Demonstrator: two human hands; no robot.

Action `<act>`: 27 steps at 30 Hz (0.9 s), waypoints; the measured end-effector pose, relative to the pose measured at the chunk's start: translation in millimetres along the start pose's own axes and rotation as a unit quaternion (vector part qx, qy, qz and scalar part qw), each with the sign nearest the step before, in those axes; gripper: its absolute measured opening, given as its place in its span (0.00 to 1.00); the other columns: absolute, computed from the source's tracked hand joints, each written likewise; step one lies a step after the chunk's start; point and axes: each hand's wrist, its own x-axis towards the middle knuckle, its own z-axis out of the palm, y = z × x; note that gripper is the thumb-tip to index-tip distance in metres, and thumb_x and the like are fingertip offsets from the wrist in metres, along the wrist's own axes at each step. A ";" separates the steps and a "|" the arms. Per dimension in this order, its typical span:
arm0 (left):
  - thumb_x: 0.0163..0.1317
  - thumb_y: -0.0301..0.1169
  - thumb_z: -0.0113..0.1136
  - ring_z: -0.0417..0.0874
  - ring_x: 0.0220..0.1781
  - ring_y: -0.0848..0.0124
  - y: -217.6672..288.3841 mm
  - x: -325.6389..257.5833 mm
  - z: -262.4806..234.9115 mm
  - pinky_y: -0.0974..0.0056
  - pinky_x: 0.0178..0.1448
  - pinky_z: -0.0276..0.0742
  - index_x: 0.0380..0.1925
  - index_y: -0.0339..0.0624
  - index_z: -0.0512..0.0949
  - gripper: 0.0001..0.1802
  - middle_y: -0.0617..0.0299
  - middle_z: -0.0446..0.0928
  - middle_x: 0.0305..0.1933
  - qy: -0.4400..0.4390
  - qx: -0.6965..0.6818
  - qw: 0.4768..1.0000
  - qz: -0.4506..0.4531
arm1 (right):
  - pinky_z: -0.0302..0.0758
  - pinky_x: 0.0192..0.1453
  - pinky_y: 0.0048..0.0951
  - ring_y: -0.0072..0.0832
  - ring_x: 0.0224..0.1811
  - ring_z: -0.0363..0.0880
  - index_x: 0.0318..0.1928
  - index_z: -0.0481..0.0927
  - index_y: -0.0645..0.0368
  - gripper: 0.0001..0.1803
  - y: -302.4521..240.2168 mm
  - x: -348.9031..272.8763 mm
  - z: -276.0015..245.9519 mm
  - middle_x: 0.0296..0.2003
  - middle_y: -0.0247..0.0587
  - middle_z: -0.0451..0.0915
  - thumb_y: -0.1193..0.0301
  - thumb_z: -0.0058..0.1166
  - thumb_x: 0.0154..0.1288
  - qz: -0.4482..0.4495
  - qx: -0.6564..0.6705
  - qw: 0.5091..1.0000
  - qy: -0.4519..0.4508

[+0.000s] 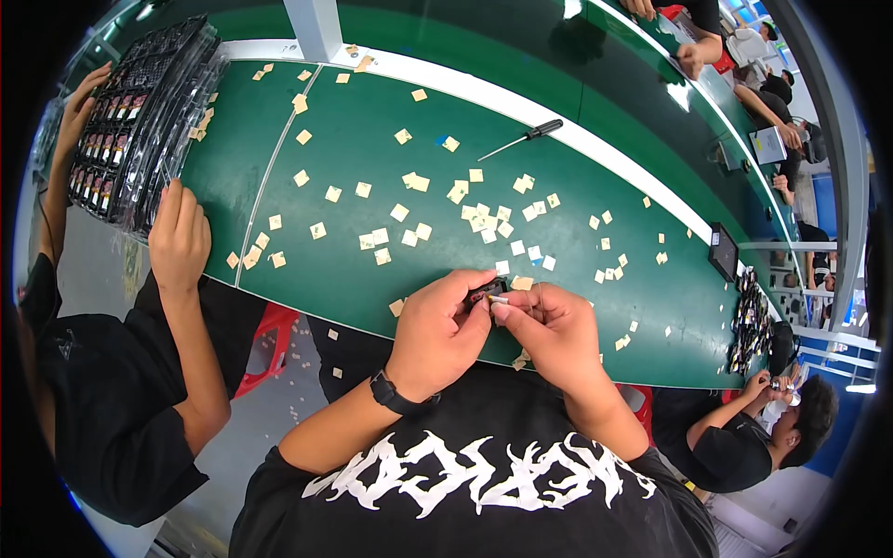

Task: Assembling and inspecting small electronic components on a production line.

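My left hand (435, 330) is closed around a small black part (487, 291), its thumb and fingers pressed on the sides. The part is held just above the table's near edge, in front of my chest. My right hand (555, 332) meets it from the other side, thumb and forefinger pinched on a small pale piece (499, 299) that touches or sits right beside the black part. What this pale piece is cannot be made out. Fingers hide much of both things. Small cream square stickers (479, 219) lie scattered on the table beyond my hands.
The green table (353, 279) carries a screwdriver (521, 138) near its far rail. Stacked black trays (139, 121) stand at the left, with a co-worker's hand (179, 232) beside them. A dark box (723, 249) and a pile of small dark parts (750, 321) lie at the right, near another person.
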 end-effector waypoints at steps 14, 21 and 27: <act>0.67 0.16 0.60 0.83 0.37 0.82 2.4 2.0 3.2 0.74 0.38 0.80 0.52 0.28 0.78 0.14 0.58 0.84 0.42 0.033 -0.008 0.999 -0.013 | 0.67 0.26 0.19 0.09 0.25 0.71 0.35 0.83 0.66 0.06 2.6 -7.9 -7.4 0.25 0.29 0.82 0.77 0.67 0.66 -0.019 -0.044 0.999 0.018; 0.67 0.15 0.60 0.83 0.38 0.82 4.9 2.0 5.1 0.74 0.38 0.80 0.49 0.29 0.79 0.11 0.60 0.84 0.41 0.052 0.006 0.999 -0.002 | 0.69 0.25 0.26 0.21 0.20 0.73 0.30 0.83 0.63 0.07 -12.7 -4.1 -1.1 0.22 0.36 0.79 0.77 0.70 0.60 -0.132 -0.214 0.967 0.041; 0.68 0.15 0.59 0.84 0.40 0.81 -1.7 1.1 6.0 0.74 0.40 0.81 0.49 0.29 0.79 0.11 0.60 0.84 0.42 0.054 0.005 0.998 0.008 | 0.72 0.26 0.29 0.29 0.21 0.77 0.31 0.84 0.63 0.06 -19.9 -3.9 2.2 0.23 0.41 0.81 0.75 0.70 0.60 -0.140 -0.259 0.954 0.048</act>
